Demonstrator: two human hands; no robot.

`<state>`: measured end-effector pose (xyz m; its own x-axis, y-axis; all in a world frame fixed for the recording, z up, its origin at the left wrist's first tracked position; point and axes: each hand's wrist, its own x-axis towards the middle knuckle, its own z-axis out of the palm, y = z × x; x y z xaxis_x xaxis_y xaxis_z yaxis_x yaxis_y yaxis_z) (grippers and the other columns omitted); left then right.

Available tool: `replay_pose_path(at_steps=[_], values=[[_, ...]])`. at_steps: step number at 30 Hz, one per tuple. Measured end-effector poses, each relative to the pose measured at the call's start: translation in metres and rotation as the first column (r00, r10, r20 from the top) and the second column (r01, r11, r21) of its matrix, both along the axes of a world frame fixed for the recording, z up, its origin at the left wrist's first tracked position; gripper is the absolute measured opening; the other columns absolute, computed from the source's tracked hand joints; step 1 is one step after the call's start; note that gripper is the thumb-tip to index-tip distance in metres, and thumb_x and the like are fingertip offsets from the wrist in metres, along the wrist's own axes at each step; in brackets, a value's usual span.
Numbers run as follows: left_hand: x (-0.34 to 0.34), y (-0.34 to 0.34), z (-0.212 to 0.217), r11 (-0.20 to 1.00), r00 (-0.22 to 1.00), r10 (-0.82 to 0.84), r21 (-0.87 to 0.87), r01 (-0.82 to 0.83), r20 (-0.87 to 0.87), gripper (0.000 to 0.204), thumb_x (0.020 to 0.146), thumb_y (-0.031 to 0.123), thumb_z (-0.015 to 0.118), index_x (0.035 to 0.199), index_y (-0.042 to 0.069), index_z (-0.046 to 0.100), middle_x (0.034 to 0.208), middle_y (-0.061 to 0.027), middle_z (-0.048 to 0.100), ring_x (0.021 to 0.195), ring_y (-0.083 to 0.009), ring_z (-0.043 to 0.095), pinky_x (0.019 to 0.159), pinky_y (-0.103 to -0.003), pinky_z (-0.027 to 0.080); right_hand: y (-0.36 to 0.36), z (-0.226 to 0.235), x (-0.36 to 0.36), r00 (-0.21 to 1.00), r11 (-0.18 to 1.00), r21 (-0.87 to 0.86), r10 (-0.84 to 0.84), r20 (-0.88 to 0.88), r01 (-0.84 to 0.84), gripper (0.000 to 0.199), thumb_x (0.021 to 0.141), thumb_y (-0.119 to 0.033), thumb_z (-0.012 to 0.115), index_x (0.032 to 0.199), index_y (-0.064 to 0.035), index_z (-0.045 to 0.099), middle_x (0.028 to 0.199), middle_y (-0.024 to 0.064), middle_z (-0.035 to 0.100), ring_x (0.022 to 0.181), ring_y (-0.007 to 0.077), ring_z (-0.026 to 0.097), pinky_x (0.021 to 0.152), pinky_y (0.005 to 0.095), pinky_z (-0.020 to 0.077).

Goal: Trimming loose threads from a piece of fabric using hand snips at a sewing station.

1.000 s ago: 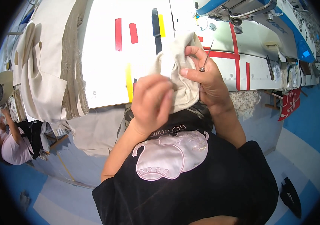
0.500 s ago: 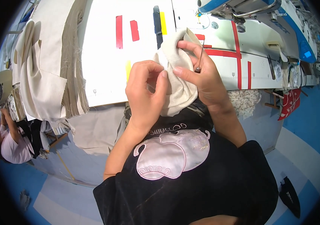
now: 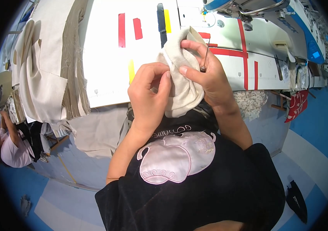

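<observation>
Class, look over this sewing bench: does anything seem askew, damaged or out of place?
Nothing looks damaged or spilled. The left hand and right hand hold a cream fabric piece, the right also gripping a thin metal tool. Only the stacked fabric is untidy, drooping over the white table edge.

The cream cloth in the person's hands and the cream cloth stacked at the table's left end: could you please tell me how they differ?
The held cloth is bunched into a rounded bundle; the stacked cloth lies in flat layers that hang over the table edge. The held cloth is gripped by the left hand and the right hand, which also holds a thin metal tool; the stacked cloth is untouched. Both are plain cream.
</observation>
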<state>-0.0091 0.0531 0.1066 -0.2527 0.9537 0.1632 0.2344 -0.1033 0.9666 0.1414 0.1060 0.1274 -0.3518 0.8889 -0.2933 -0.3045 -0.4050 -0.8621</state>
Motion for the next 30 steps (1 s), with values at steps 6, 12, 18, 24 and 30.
replay_pose_path(at_steps=[6, 12, 18, 24, 30], values=[[-0.003, -0.003, 0.001, 0.995, 0.998, -0.055, -0.081, 0.057, 0.037, 0.007, 0.091, -0.005, 0.061, 0.097, -0.006, 0.064, 0.098, -0.0075, 0.064, 0.081, -0.0113, 0.065, 0.073, -0.023, 0.056, -0.001, 0.000, 0.001, 1.000, 1.000, -0.001, 0.007, 0.013, -0.007, 0.055, 0.084, 0.003, 0.063, 0.135, 0.0050, 0.043, 0.110, 0.0154, 0.067, 0.098, 0.0165, 0.066, 0.086, 0.0270, 0.0537], [-0.001, -0.001, 0.004, 0.996, 0.999, -0.029, -0.085, 0.028, -0.018, 0.006, 0.089, -0.005, 0.063, 0.095, -0.004, 0.063, 0.094, -0.0062, 0.064, 0.078, -0.0096, 0.063, 0.069, -0.023, 0.054, -0.005, -0.001, -0.003, 0.999, 0.999, 0.037, -0.001, 0.053, -0.001, 0.052, 0.086, 0.003, 0.062, 0.134, 0.0052, 0.044, 0.113, 0.0145, 0.065, 0.102, 0.0152, 0.064, 0.087, 0.0259, 0.0523], [0.002, 0.002, 0.001, 0.998, 0.987, 0.061, 0.006, -0.061, -0.150, 0.012, 0.079, -0.007, 0.065, 0.081, 0.000, 0.056, 0.077, -0.0090, 0.056, 0.063, -0.0193, 0.061, 0.058, -0.030, 0.052, -0.014, -0.006, -0.008, 0.954, 0.956, 0.286, -0.025, 0.297, -0.064, 0.054, 0.083, 0.007, 0.065, 0.133, 0.0055, 0.044, 0.124, 0.0158, 0.058, 0.113, 0.0162, 0.058, 0.094, 0.0267, 0.0483], [0.004, -0.002, -0.004, 0.995, 0.964, 0.089, 0.060, -0.077, -0.249, 0.017, 0.077, -0.006, 0.065, 0.079, 0.001, 0.051, 0.076, -0.0092, 0.054, 0.060, -0.0199, 0.057, 0.055, -0.032, 0.049, -0.018, -0.006, -0.012, 0.974, 0.977, 0.209, -0.090, 0.208, 0.045, 0.051, 0.082, 0.008, 0.065, 0.130, 0.0047, 0.046, 0.122, 0.0146, 0.058, 0.113, 0.0163, 0.058, 0.096, 0.0266, 0.0472], [0.004, -0.003, -0.004, 0.993, 0.988, 0.109, -0.038, -0.114, -0.106, 0.017, 0.077, -0.007, 0.065, 0.078, 0.002, 0.050, 0.074, -0.0079, 0.052, 0.059, -0.0182, 0.055, 0.055, -0.030, 0.047, -0.018, -0.007, -0.012, 0.985, 0.985, 0.170, -0.069, 0.159, 0.041, 0.049, 0.083, 0.007, 0.064, 0.128, 0.0044, 0.046, 0.123, 0.0141, 0.058, 0.115, 0.0159, 0.057, 0.096, 0.0273, 0.0467]])
